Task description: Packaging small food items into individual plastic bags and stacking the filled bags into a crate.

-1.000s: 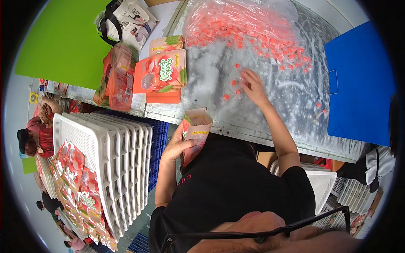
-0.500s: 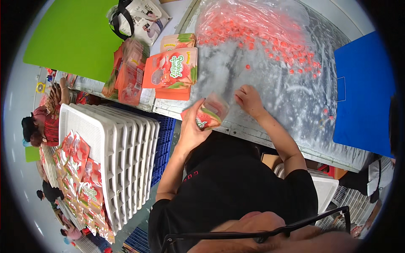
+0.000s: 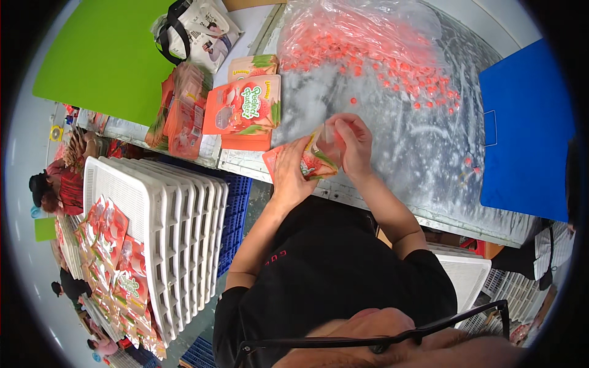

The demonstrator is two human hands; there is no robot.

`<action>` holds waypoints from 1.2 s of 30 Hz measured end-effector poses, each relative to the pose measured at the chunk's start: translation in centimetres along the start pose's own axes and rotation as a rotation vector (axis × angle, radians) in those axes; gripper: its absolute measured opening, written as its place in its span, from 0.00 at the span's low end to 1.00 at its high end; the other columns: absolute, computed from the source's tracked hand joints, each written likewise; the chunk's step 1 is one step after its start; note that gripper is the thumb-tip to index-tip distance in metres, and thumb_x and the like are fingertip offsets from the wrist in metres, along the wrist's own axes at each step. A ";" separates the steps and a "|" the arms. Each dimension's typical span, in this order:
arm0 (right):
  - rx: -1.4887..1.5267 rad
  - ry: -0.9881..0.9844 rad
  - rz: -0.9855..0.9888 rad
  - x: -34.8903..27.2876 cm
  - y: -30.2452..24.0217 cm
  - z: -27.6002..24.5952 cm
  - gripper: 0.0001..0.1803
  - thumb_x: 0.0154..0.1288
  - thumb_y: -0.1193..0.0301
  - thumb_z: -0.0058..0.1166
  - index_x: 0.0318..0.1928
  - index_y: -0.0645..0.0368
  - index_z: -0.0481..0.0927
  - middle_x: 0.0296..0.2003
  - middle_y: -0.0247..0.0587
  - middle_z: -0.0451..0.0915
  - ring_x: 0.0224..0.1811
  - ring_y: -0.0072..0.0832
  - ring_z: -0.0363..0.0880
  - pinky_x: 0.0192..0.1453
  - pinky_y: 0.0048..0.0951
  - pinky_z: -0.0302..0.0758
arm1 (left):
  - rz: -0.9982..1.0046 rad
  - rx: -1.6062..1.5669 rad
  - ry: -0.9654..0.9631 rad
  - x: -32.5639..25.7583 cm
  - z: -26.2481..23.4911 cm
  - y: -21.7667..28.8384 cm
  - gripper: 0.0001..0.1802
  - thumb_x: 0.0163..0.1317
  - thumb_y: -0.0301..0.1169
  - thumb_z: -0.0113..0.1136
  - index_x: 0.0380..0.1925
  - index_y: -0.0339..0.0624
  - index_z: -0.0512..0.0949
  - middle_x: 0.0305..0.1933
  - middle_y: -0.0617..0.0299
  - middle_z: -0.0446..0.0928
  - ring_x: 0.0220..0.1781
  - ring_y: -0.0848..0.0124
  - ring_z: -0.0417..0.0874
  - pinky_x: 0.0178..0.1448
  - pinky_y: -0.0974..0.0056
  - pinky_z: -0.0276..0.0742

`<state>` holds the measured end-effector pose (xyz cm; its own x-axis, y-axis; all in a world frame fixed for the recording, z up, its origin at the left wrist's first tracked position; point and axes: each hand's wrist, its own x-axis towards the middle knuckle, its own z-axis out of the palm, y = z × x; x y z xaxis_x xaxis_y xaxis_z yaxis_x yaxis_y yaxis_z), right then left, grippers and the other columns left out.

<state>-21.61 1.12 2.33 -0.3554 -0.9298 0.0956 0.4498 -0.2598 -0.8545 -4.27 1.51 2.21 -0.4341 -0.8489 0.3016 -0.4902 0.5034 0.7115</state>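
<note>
My left hand [image 3: 291, 175] grips a red and green candy pouch [image 3: 319, 164], tilted over the table's near edge. The pouch's clear, see-through end stands toward my right hand [image 3: 356, 144]. The curled fingers of my right hand are at that end, close together. Whether they pinch its edge or hold a candy is hidden. Beyond the hands lies a single small red candy [image 3: 353, 100] on the metal table [image 3: 392, 153]. Left of the hands, a stack of flat pouches [image 3: 245, 104] lies at the table's edge.
A big clear plastic bag [image 3: 362, 27] spills many red candies at the back. Bundled pouches [image 3: 184, 116] and a white tote bag [image 3: 205, 34] are at left. A blue board [image 3: 527, 135] stands right. Stacked white trays [image 3: 156, 202] hold pouches, with people beyond.
My right hand has moved up and left from the tabletop to the pouch's clear end. My left hand has shifted slightly right, and the pouch has turned in it.
</note>
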 end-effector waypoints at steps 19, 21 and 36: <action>-1.287 -0.127 -0.604 7.2 2.9 -4.9 0.27 0.69 0.58 0.59 0.64 0.55 0.77 0.70 0.52 0.70 0.76 0.55 0.60 0.77 0.50 0.59 | -0.254 -0.329 0.152 -0.3 0.4 0.1 0.51 0.44 0.18 0.73 0.72 0.39 0.61 0.61 0.42 0.73 0.64 0.49 0.77 0.66 0.52 0.74; -1.631 0.006 -0.569 11.3 6.1 -6.6 0.30 0.67 0.54 0.61 0.66 0.50 0.77 0.70 0.51 0.69 0.76 0.58 0.56 0.78 0.56 0.56 | -0.357 -0.339 0.130 -0.8 -0.2 0.1 0.51 0.44 0.18 0.72 0.72 0.40 0.61 0.61 0.41 0.73 0.63 0.49 0.77 0.67 0.52 0.73; -1.119 -0.159 -0.149 10.2 7.9 -15.4 0.24 0.77 0.58 0.46 0.67 0.51 0.76 0.70 0.46 0.70 0.77 0.41 0.61 0.80 0.50 0.51 | -0.387 -0.447 0.081 -2.7 -1.4 0.2 0.49 0.47 0.16 0.67 0.73 0.37 0.59 0.59 0.46 0.78 0.62 0.59 0.81 0.67 0.57 0.74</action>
<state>-34.37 -6.39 -11.29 -0.2006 -0.9523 0.2300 -0.5999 -0.0662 -0.7974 -2.09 3.65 2.41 -0.2196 -0.9756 0.0024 -0.2278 0.0536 0.9722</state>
